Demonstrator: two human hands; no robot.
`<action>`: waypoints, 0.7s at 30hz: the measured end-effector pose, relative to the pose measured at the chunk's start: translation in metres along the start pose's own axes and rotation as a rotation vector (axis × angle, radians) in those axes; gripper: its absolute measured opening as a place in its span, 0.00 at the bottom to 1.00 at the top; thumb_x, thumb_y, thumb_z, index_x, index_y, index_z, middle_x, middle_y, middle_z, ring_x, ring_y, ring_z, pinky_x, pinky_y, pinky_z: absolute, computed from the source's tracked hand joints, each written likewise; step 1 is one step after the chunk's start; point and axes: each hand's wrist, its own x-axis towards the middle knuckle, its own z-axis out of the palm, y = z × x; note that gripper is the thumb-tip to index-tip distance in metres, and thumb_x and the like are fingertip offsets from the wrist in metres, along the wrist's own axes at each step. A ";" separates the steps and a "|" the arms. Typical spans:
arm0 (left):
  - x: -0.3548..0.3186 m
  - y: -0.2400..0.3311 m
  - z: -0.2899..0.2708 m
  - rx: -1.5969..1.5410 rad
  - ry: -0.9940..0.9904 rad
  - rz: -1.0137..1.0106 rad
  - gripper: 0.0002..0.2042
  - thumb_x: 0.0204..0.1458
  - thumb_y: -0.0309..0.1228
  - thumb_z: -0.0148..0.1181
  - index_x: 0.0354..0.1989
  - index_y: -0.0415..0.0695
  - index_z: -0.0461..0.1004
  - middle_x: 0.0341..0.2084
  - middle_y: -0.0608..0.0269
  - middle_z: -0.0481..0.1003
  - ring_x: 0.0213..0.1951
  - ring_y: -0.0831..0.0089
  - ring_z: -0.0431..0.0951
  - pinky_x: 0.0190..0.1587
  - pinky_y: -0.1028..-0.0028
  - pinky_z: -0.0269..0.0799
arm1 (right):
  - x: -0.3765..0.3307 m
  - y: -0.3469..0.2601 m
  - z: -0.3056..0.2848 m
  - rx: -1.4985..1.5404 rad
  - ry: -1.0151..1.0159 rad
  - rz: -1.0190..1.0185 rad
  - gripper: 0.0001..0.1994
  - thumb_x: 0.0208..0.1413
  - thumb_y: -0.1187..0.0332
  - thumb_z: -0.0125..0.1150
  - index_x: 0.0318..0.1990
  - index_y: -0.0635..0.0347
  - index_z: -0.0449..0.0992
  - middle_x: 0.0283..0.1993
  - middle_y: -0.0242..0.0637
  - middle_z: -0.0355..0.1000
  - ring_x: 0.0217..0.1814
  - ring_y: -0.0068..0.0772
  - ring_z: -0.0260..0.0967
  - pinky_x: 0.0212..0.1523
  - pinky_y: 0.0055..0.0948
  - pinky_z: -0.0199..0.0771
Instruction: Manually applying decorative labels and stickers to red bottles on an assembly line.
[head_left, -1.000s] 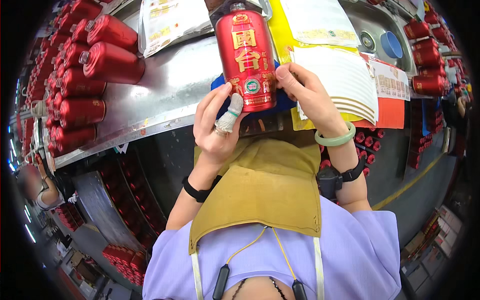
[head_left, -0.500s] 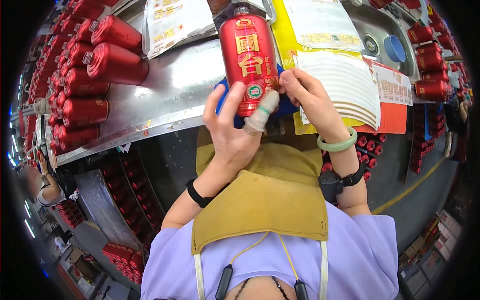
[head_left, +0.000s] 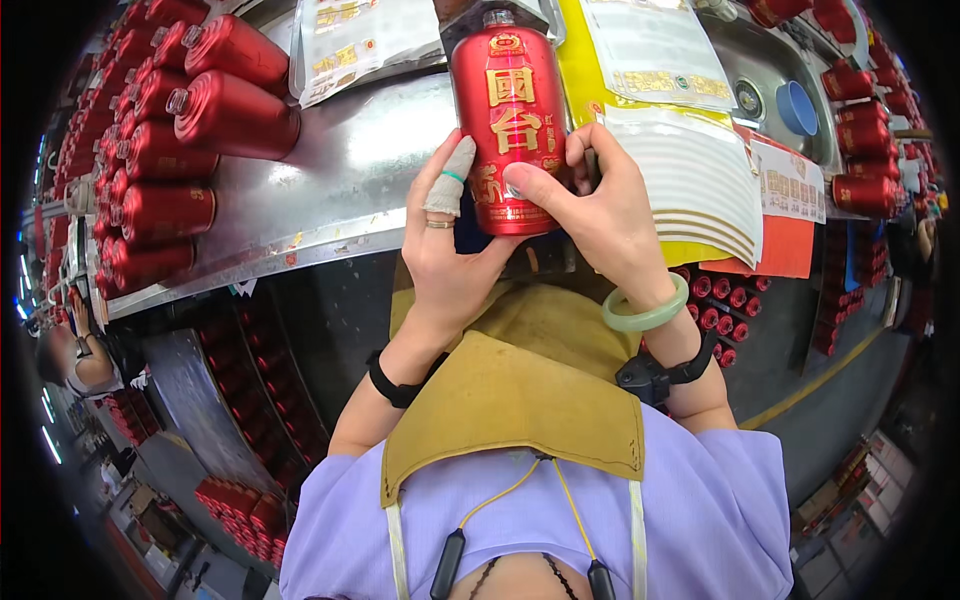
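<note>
A glossy red bottle [head_left: 510, 110] with gold lettering and a clear stopper lies in front of me, its neck pointing away. My left hand [head_left: 440, 230] is closed around its lower left side. One finger of that hand wears a whitish cover [head_left: 452, 178] with a green band, and it lies along the bottle's edge. My right hand [head_left: 610, 215] grips the lower right side, with the thumb pressed on the front near the base over a small round sticker. The right fingers curl beside the bottle and are partly hidden.
Many red bottles [head_left: 235, 115] crowd the left of the metal worktable [head_left: 350, 175]. Label sheets [head_left: 370, 45] lie at the back. Right of the bottle, curved white label strips [head_left: 690, 185] rest on yellow material, beside a sink [head_left: 775, 75] with a blue bowl [head_left: 795, 107].
My left hand has shifted its covered finger from the bottle's front to its left edge. My right thumb has moved from the right edge onto the lower front. The bottle has shifted slightly right.
</note>
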 end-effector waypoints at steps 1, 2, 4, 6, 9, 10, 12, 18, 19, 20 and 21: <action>0.002 0.001 -0.001 0.054 0.000 0.048 0.42 0.39 0.25 0.81 0.67 0.35 0.68 0.63 0.47 0.72 0.62 0.56 0.76 0.63 0.63 0.73 | 0.000 0.000 0.000 -0.002 -0.004 0.002 0.24 0.49 0.58 0.82 0.33 0.60 0.68 0.27 0.25 0.67 0.29 0.15 0.60 0.29 0.21 0.65; 0.002 0.000 0.000 0.002 0.000 0.035 0.41 0.39 0.25 0.81 0.67 0.36 0.70 0.64 0.47 0.72 0.63 0.56 0.75 0.63 0.63 0.73 | 0.000 -0.002 0.000 -0.005 0.002 0.011 0.24 0.50 0.58 0.81 0.33 0.61 0.68 0.27 0.25 0.67 0.29 0.16 0.61 0.29 0.21 0.66; 0.001 -0.001 0.000 0.016 0.001 0.043 0.41 0.40 0.25 0.81 0.67 0.36 0.69 0.64 0.47 0.71 0.63 0.56 0.75 0.64 0.63 0.73 | 0.001 -0.001 -0.001 -0.041 0.004 -0.001 0.24 0.50 0.58 0.81 0.34 0.61 0.68 0.27 0.27 0.68 0.29 0.15 0.61 0.29 0.20 0.67; 0.000 -0.002 0.000 0.029 0.003 0.052 0.41 0.40 0.25 0.80 0.67 0.36 0.69 0.64 0.48 0.71 0.63 0.55 0.75 0.64 0.63 0.73 | 0.003 0.006 -0.001 -0.001 -0.009 -0.003 0.24 0.51 0.58 0.81 0.34 0.61 0.68 0.27 0.26 0.68 0.29 0.15 0.61 0.29 0.20 0.67; 0.000 -0.001 0.000 0.029 -0.003 0.055 0.41 0.41 0.25 0.80 0.68 0.37 0.69 0.65 0.48 0.71 0.63 0.55 0.75 0.64 0.63 0.72 | 0.003 0.006 -0.002 0.037 -0.022 0.004 0.23 0.51 0.58 0.81 0.34 0.61 0.68 0.27 0.26 0.68 0.29 0.15 0.61 0.29 0.20 0.66; 0.001 -0.001 0.001 0.016 0.004 0.062 0.41 0.39 0.23 0.80 0.67 0.37 0.70 0.65 0.49 0.70 0.62 0.54 0.75 0.63 0.62 0.73 | 0.003 0.005 -0.002 0.035 -0.024 0.012 0.23 0.51 0.58 0.81 0.34 0.62 0.68 0.27 0.26 0.68 0.29 0.15 0.61 0.29 0.20 0.66; 0.001 -0.001 0.001 0.002 0.011 0.070 0.42 0.36 0.21 0.80 0.66 0.37 0.71 0.66 0.49 0.69 0.61 0.53 0.75 0.61 0.62 0.74 | 0.003 0.004 -0.002 0.032 -0.024 0.016 0.23 0.51 0.58 0.81 0.34 0.61 0.68 0.27 0.26 0.67 0.29 0.15 0.61 0.29 0.20 0.66; 0.000 0.005 0.001 0.104 0.044 0.128 0.41 0.39 0.25 0.81 0.67 0.39 0.70 0.64 0.49 0.71 0.60 0.54 0.76 0.62 0.62 0.73 | 0.004 0.005 -0.008 0.106 -0.067 0.017 0.20 0.55 0.60 0.78 0.34 0.62 0.69 0.28 0.24 0.67 0.29 0.14 0.60 0.30 0.19 0.65; 0.000 0.005 0.001 0.123 0.035 0.190 0.39 0.38 0.26 0.82 0.64 0.39 0.73 0.63 0.50 0.72 0.59 0.53 0.77 0.61 0.61 0.74 | 0.004 0.004 -0.011 0.185 -0.109 0.044 0.19 0.58 0.61 0.76 0.34 0.62 0.70 0.29 0.24 0.67 0.29 0.14 0.59 0.30 0.19 0.65; 0.000 0.004 0.001 0.142 0.027 0.253 0.37 0.38 0.26 0.82 0.62 0.39 0.75 0.62 0.50 0.73 0.58 0.52 0.77 0.60 0.61 0.74 | 0.004 0.004 -0.014 0.230 -0.140 0.036 0.16 0.65 0.58 0.69 0.36 0.62 0.73 0.30 0.22 0.67 0.30 0.12 0.58 0.32 0.19 0.63; 0.000 0.003 0.002 0.141 0.027 0.256 0.37 0.38 0.26 0.82 0.62 0.39 0.75 0.62 0.50 0.73 0.58 0.52 0.77 0.60 0.61 0.74 | 0.004 0.006 -0.016 0.231 -0.138 0.034 0.16 0.65 0.58 0.69 0.36 0.62 0.73 0.30 0.22 0.67 0.30 0.12 0.58 0.32 0.19 0.63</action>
